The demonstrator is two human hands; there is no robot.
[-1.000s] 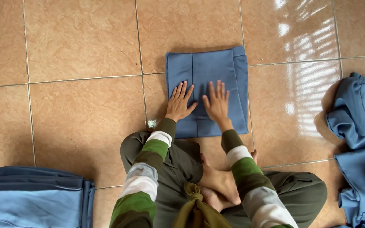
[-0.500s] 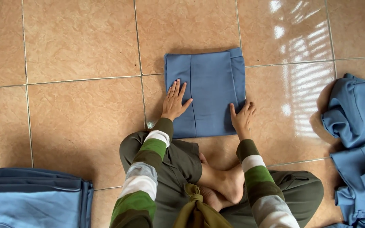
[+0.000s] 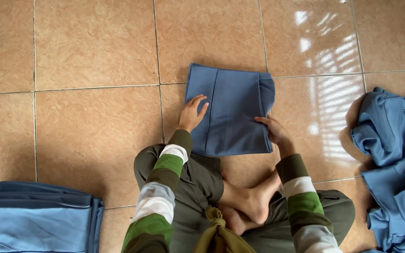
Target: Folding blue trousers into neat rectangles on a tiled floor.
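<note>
We take the folded blue garment [image 3: 228, 112] as our landmark: it lies flat on the tan tiled floor [image 3: 94, 122], straight in front of our crossed legs, already brought down to a compact rectangle with a seam running up its left part. Our left hand [image 3: 192, 114] rests on the garment's left edge, fingers spread and lying flat, palm partly on the tile beside it. Our right hand [image 3: 273, 130] is at the garment's right edge, low down; the fingers curl over that edge, thumb on top, and seem to pinch the cloth, though we cannot quite see how many layers they hold. The upper right corner of the garment lifts and rolls slightly, so that side is not lying flat.

As we judge it, this piece is close to done: the main folds are in, and what is left is settling or turning over the right edge and then setting it aside. Well to the left of the garment and nearer to us, a neat stack of folded blue cloth [image 3: 33, 218] suggests finished pieces. Well to the right of the garment, a loose heap of blue clothing [image 3: 394, 164] lies crumpled, so a fair share appears unfolded.
</note>
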